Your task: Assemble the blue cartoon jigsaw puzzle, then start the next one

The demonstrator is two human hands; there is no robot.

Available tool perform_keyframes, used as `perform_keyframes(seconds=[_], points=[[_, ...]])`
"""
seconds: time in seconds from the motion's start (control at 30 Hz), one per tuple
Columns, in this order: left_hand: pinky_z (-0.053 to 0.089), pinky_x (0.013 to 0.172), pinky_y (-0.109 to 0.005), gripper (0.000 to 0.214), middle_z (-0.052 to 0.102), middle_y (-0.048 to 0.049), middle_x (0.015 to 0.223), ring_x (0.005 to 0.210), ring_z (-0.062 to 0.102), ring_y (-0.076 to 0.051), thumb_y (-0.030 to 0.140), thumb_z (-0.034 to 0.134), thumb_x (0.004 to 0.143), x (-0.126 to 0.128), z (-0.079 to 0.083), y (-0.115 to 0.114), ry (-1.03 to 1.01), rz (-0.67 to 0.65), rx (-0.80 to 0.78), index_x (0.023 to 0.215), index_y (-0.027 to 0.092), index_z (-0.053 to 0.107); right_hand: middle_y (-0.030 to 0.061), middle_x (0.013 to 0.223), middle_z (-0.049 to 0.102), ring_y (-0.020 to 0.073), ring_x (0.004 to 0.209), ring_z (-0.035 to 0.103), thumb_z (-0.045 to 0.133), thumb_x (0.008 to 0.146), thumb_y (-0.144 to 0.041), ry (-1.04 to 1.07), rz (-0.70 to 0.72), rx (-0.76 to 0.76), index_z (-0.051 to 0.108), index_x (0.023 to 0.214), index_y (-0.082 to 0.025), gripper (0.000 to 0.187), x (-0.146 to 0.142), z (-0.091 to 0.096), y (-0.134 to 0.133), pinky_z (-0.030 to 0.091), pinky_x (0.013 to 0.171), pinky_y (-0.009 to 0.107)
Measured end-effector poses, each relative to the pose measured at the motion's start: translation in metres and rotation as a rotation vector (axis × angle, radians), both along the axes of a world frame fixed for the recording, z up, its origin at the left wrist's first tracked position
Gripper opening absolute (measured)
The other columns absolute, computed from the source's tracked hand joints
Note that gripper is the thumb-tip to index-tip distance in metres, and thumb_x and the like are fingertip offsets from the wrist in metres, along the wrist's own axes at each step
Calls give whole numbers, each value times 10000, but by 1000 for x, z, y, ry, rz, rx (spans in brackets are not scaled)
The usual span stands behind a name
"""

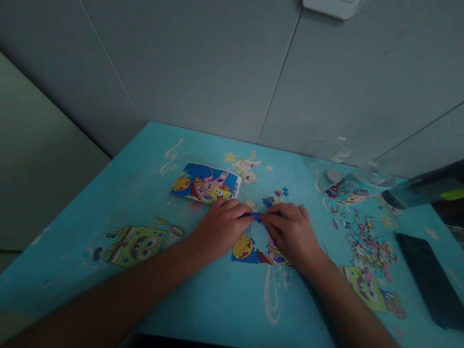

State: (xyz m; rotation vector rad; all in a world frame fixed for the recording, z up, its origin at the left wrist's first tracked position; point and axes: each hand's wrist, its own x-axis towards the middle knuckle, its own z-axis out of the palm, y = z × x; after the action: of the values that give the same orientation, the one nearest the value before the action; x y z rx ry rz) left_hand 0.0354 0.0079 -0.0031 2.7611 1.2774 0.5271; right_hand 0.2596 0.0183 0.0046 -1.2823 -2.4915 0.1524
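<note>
Small blue jigsaw pieces (257,217) are pinched between the fingertips of my left hand (225,223) and my right hand (291,230), which face each other over the table. Below them lies a partly joined jigsaw puzzle (243,247) with a yellow round shape and a pink figure; my right hand covers some of it. Just beyond my right hand are a few loose blue pieces (281,192). The picture sheet (208,184), showing cartoon figures on blue, lies behind my left hand.
A heap of loose puzzle pieces (368,244) spreads on the right, beside a dark flat phone-like object (431,278). Behind it lie a clear container with a colourful label (351,192) and a dark bottle with a green strap (431,185). The blue table (97,292) meets a grey wall.
</note>
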Motion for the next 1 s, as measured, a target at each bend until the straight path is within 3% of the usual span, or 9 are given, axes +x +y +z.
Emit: perform_keyframes(seconds=[0.1, 0.27, 0.53, 0.77, 0.93, 1.0], points=[[397, 935, -414, 209, 668, -49, 1206, 1110, 560, -240, 225, 598, 966, 0, 0, 0, 4, -6, 10, 1164, 210, 663, 79, 1138, 682, 259, 1037, 598, 601, 959, -256, 69, -27, 28, 753, 1110, -288, 217, 10, 6, 3, 408, 887, 422], [393, 915, -410, 206, 666, -37, 1208, 1088, 569, -232, 209, 605, 960, 0, -1, 0, -3, -7, 27, 1156, 209, 666, 80, 981, 690, 220, 899, 637, 559, 968, -251, 326, -239, 25, 738, 1079, -209, 214, 37, 11, 14, 491, 828, 370], [399, 915, -404, 200, 668, -40, 1177, 1084, 573, -232, 191, 616, 950, 0, -2, -1, -43, -4, 30, 1144, 197, 667, 85, 984, 696, 249, 936, 638, 638, 923, -318, 182, -210, -95, 760, 1053, -226, 202, 28, -4, 14, 497, 854, 397], [408, 924, -409, 202, 673, -47, 1146, 1081, 580, -234, 179, 615, 947, 0, -2, -2, -73, 5, 17, 1140, 200, 671, 78, 957, 714, 251, 911, 653, 702, 871, -306, 232, -246, -132, 758, 968, -219, 142, 28, -6, 16, 500, 839, 402], [423, 945, -418, 195, 680, -50, 1117, 1078, 585, -229, 165, 583, 962, 1, 0, -1, -130, 14, 3, 1131, 196, 674, 24, 755, 707, 166, 586, 628, 661, 899, -382, 453, -343, -414, 723, 958, -212, 191, 22, -1, 9, 490, 576, 304], [432, 950, -426, 210, 687, -53, 1108, 1066, 592, -230, 163, 572, 966, 1, 0, -1, -182, 25, -8, 1151, 195, 664, 16, 738, 696, 149, 553, 606, 637, 914, -415, 534, -327, -477, 720, 974, -211, 229, 19, 4, 4, 472, 534, 280]])
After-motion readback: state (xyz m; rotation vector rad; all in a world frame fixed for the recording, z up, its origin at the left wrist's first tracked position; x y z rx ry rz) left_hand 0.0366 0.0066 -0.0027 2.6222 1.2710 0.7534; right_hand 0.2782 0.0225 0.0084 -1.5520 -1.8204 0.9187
